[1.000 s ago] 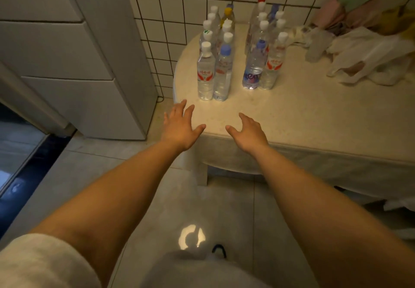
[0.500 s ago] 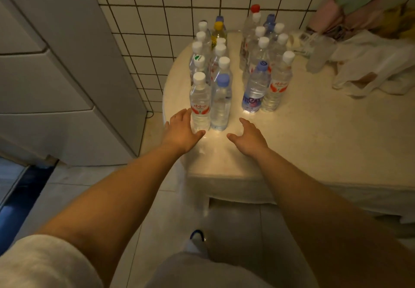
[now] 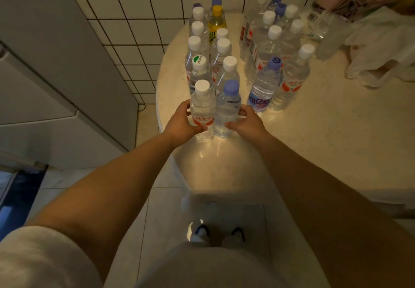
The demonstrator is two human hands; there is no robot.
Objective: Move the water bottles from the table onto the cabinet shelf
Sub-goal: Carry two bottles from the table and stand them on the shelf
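1. Head view, nearest first: my left hand is wrapped round the white-capped bottle at its label, thumb across the front. My right hand is closed on the blue-capped bottle at mid-body. Both bottles stand upright, touching each other, at the near edge of the table.
2. Handling, as I judge it: both look full, so fairly heavy for one hand each. Thin clear plastic will dent under a hard squeeze, and the smooth wall may slip. I would hold at the ribbed middle or label band, not the cap.
3. Behind them the other bottles stand in two packed clusters, upright and near touching. Lifting the front pair straight up should avoid knocking the rows over.
4. Table top is pale, smooth and glossy, with a rounded left end.
5. Farther right lie crumpled bags and cloth, apart from the bottles.
6. At left stands a grey cabinet, just beside the table; I see no shelf from here. A tiled wall is behind, and the light is dim.
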